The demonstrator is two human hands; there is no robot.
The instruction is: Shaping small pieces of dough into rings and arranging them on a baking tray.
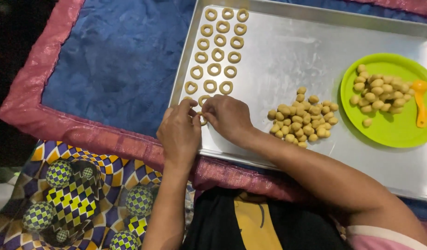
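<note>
My left hand (178, 132) and my right hand (228, 116) meet at the near left corner of a large metal baking tray (287, 55). Their fingertips pinch a small piece of tan dough (202, 119) between them, mostly hidden by the fingers. Just beyond my fingers, rows of small dough rings (216, 51) run in three columns up the tray's left side. A loose pile of small dough balls (302, 119) lies on the tray to the right of my right hand.
A lime green plate (389, 127) on the tray's right holds more dough balls and an orange scoop (421, 103). The tray rests on a blue mat (116, 60) with a pink border. A patterned cloth (79, 194) covers the near left.
</note>
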